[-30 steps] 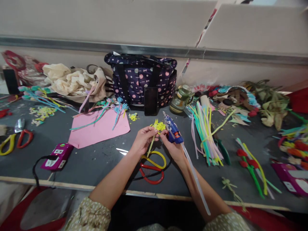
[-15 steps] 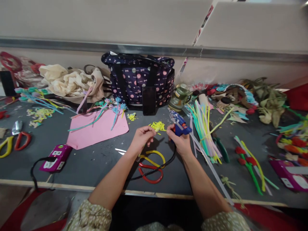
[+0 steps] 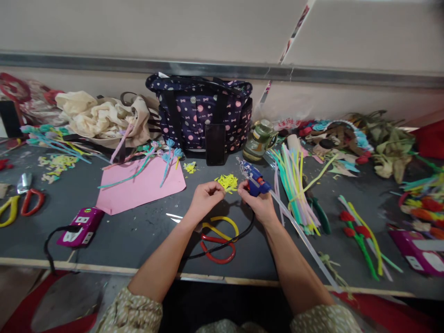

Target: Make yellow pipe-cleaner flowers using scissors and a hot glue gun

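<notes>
My right hand (image 3: 258,203) is closed around a blue hot glue gun (image 3: 255,178), its nozzle pointing away and to the left. A long clear glue stick (image 3: 301,236) sticks out of its back end. My left hand (image 3: 208,196) is closed in a pinch, thumb against the fingers; whatever may be between the fingertips is too small to make out. Just beyond the fingertips lies a heap of small yellow pieces (image 3: 227,182). Between my forearms rest scissors with yellow and red handles (image 3: 224,259), crossed by the gun's black cord (image 3: 211,252).
At the back stand a patterned dark bag (image 3: 189,115), a phone (image 3: 215,145) and a green-tinted jar (image 3: 259,138). Pink paper (image 3: 138,189) with pipe-cleaner flowers lies left, near a purple power strip (image 3: 81,226). Right are bundled pipe cleaners (image 3: 294,185) and red flowers (image 3: 354,231).
My right hand and the glue gun have shifted slightly left, nearer my left hand. My left fingers have drawn together more tightly.
</notes>
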Tool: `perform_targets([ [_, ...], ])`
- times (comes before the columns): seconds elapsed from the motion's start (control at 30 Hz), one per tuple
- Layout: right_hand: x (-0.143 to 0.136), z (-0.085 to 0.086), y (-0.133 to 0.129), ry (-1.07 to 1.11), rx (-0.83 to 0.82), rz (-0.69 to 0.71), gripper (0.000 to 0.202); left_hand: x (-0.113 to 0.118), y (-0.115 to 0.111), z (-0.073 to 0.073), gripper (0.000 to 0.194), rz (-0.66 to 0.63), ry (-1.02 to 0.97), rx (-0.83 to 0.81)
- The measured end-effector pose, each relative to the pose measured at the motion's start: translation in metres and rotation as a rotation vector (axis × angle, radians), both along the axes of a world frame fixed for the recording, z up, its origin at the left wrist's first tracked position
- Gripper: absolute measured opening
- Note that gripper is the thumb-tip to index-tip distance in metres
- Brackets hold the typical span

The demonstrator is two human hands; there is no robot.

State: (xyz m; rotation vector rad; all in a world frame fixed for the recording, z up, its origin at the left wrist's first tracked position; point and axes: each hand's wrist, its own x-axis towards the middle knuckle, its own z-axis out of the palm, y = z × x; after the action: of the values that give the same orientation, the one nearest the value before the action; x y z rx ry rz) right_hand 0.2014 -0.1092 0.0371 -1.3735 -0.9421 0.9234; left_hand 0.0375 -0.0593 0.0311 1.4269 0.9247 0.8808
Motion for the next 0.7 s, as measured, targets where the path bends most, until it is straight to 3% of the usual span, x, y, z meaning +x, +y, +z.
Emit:
perform_targets([
  [0.37,0.0,0.0,0.004,-0.015,-0.046,-0.055,0.015,0.0,0.0,0.002,0.007,-0.014,0.04,0.038],
  [0.7,-0.002,0.009,0.004,0.034,-0.147,-0.047,0.018,-0.002,0.001,0.002,0.008,-0.049,0.112,0.123],
])
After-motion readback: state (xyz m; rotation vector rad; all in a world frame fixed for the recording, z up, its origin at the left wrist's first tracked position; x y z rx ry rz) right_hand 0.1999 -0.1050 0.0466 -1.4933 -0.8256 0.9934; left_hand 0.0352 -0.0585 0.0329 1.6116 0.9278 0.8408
